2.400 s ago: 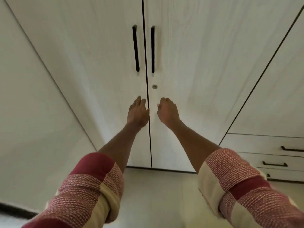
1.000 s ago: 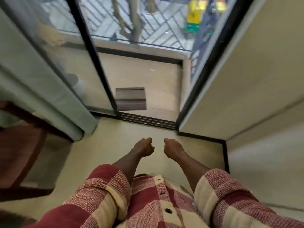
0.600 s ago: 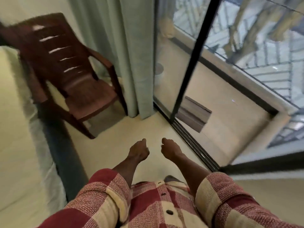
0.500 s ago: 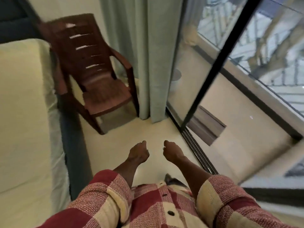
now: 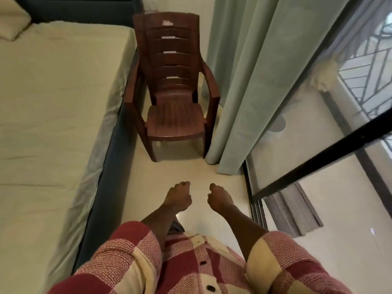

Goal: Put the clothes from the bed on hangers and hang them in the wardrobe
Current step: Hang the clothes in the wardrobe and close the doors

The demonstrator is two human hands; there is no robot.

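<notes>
Bed [image 5: 53,98] lying left of and beyond both empty, loosely curled hands, its long axis running away from the fingers; left hand [image 5: 178,198] nearer than right hand [image 5: 220,199]; no clothes visible.

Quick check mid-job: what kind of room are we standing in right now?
Most likely a bedroom: a bed with pale sheet on the left, a brown plastic chair beside it, and a curtain by a glass sliding door.
</notes>
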